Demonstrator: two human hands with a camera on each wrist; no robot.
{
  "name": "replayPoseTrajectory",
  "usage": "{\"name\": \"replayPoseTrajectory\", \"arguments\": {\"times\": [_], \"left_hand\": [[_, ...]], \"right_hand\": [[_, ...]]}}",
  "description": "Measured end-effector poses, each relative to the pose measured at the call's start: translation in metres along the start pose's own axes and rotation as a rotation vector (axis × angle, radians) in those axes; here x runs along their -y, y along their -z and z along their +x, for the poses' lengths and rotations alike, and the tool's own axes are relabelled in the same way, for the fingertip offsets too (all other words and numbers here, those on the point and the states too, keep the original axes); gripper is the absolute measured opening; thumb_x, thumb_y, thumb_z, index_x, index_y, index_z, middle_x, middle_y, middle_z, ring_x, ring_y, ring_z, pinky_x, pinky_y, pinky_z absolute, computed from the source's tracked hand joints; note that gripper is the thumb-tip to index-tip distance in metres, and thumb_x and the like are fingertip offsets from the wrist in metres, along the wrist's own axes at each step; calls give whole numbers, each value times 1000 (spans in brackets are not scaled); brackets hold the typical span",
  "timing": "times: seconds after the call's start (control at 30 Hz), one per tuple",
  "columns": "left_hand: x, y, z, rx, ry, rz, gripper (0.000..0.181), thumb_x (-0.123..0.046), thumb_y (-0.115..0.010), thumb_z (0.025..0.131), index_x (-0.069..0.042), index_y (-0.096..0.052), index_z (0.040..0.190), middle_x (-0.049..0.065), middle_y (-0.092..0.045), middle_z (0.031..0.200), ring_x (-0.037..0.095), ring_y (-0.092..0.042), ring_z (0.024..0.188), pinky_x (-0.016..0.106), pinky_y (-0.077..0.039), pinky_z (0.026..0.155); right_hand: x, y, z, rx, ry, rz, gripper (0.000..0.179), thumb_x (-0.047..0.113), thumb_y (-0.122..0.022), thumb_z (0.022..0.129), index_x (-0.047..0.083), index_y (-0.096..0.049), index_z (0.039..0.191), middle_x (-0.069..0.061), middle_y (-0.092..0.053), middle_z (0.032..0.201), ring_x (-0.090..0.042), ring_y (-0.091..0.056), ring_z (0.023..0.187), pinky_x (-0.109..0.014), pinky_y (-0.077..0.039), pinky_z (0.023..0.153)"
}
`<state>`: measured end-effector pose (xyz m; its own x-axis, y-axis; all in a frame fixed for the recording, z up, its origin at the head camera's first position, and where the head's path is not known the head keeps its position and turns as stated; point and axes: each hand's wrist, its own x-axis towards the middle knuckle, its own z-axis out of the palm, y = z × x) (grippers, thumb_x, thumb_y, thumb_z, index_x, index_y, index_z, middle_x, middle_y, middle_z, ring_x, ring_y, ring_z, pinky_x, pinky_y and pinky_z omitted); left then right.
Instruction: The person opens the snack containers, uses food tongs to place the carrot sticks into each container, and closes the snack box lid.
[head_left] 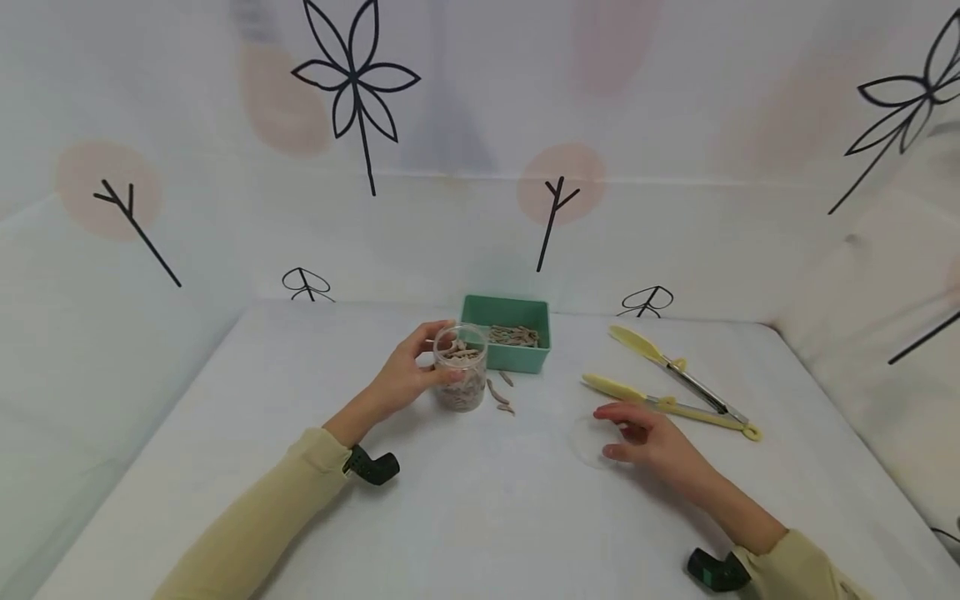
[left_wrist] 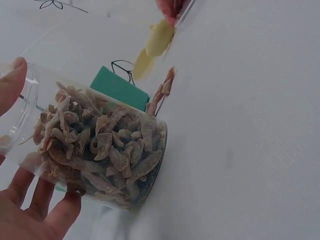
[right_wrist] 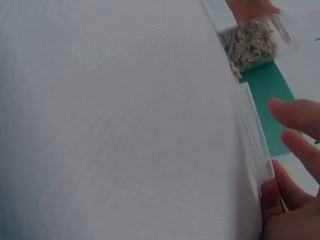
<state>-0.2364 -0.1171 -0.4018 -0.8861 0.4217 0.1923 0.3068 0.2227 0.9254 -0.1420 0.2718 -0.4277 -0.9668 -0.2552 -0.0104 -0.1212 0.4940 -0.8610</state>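
My left hand [head_left: 420, 367] grips a clear jar [head_left: 460, 383] packed with brownish dried strips, standing on the white table in front of a green box [head_left: 506, 357]. In the left wrist view the jar [left_wrist: 100, 145] fills the frame, with my left fingers [left_wrist: 30, 210] curled round its open end. My right hand [head_left: 606, 433] lies to the right, its thumb and fingers pinching the rim of a clear round lid [head_left: 588, 440] on the table. In the right wrist view my thumb [right_wrist: 270, 195] touches the lid's edge [right_wrist: 252, 135], with the jar [right_wrist: 255, 42] beyond.
The green box [right_wrist: 267, 100] holds more strips. A few loose strips [head_left: 501, 396] lie beside the jar. Yellow tongs [head_left: 675, 387] lie open to the right of the box. White cloth walls with printed black trees enclose the table on three sides.
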Motion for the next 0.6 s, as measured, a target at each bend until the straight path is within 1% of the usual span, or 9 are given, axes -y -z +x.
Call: {"name": "replayPoseTrajectory", "arguments": {"times": [0.1,0.13,0.23,0.37,0.5,0.53,0.6], "left_hand": [[0,2,0,12,5,-24,77,-10,-79,86,-16,-38,152,12,-43,145,32,-45,129,51,-47,101],[0,3,0,18,6,-33,79,-9,-79,86,-15,-37,152,13,-43,147,33,-44,131,51,-46,102],[-1,3,1,25,12,-36,83,-8,-80,86,-16,-33,154,14,-42,149,34,-40,134,54,-42,105],[0,2,1,31,3,-31,85,-6,-81,84,-13,-34,153,15,-43,149,33,-40,135,55,-37,109],[3,2,1,41,-18,-61,80,-1,-81,82,-11,-39,149,15,-48,145,33,-44,133,53,-37,110],[3,2,1,44,-25,-70,79,0,-81,81,-11,-41,148,15,-49,143,32,-46,132,53,-37,110],[3,2,0,44,-34,-65,78,-2,-82,81,-12,-43,147,13,-51,142,32,-48,130,54,-39,108]], "right_hand": [[-2,-1,2,45,24,-66,57,24,-86,78,16,-65,130,-3,-55,137,-18,-50,123,-14,-41,96],[-2,-1,2,50,33,-85,60,26,-87,76,18,-64,131,-2,-54,139,-18,-50,123,-14,-41,95],[-2,-3,1,56,94,-157,66,30,-90,73,19,-63,132,-3,-52,141,-21,-48,125,-18,-40,96],[0,-8,2,49,144,-241,64,32,-90,73,19,-64,131,-4,-53,138,-27,-48,126,-32,-43,100],[2,-12,2,43,127,-272,63,33,-89,74,19,-65,130,-3,-54,138,-28,-49,125,-45,-44,100],[2,-13,2,39,115,-270,63,33,-89,74,20,-65,130,-2,-54,138,-27,-49,125,-46,-45,100],[3,-13,2,33,88,-272,64,33,-90,74,21,-64,131,-1,-54,138,-25,-50,123,-44,-45,99]]}}
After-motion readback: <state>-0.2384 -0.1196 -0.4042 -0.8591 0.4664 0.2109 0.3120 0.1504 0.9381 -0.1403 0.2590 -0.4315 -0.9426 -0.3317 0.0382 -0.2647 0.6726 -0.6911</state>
